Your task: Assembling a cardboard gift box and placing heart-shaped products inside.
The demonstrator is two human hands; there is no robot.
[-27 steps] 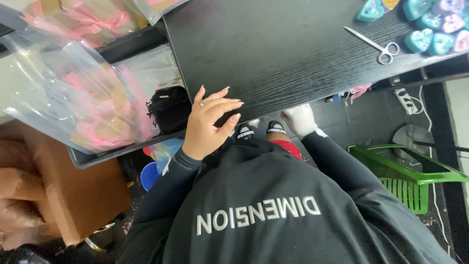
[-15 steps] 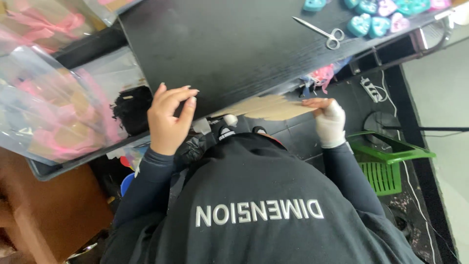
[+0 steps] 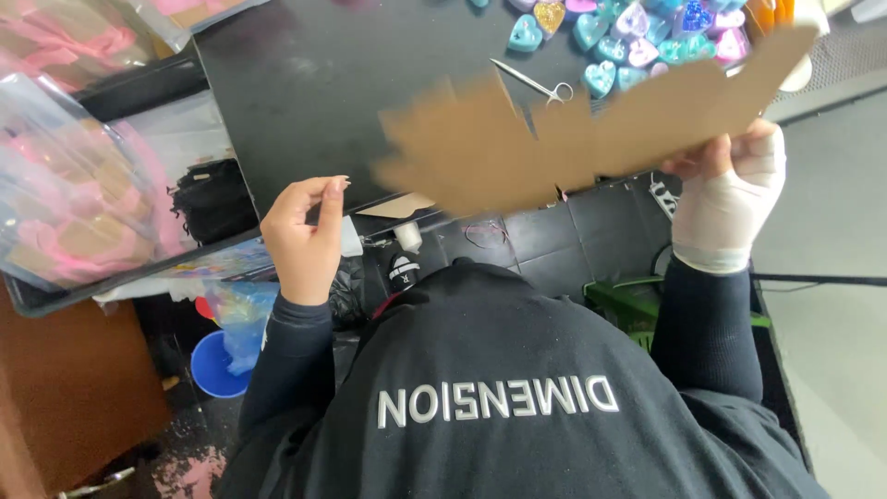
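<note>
We look down over our own dark sweatshirt (image 3: 517, 407) at a black table (image 3: 305, 102). Our right hand (image 3: 730, 189), wrapped in white, grips a flat, cut-out piece of brown cardboard (image 3: 554, 139) by its right end, fingers closed around the edge; the sheet hangs tilted above the table's near edge, its left part blurred, clear of the tabletop. Our left hand (image 3: 300, 240) holds nothing: it sits just off the near edge toward the left corner, fingers loosely curled with thumb and forefinger almost meeting, well apart from the cardboard. Scissors (image 3: 536, 83) lie flat on the table past the cardboard, partly hidden by its upper edge. A cluster of glittery hearts (image 3: 637, 37), teal, pink and purple, fills the far right corner, just beside the scissors. Left of the table, clear bags (image 3: 74, 194) holding pink shapes rest in a dark tray. Below the table's left end we see a black bundle (image 3: 212, 199), a blue tub (image 3: 214, 365) on the floor and, under our right arm, a green crate (image 3: 628, 300).
</note>
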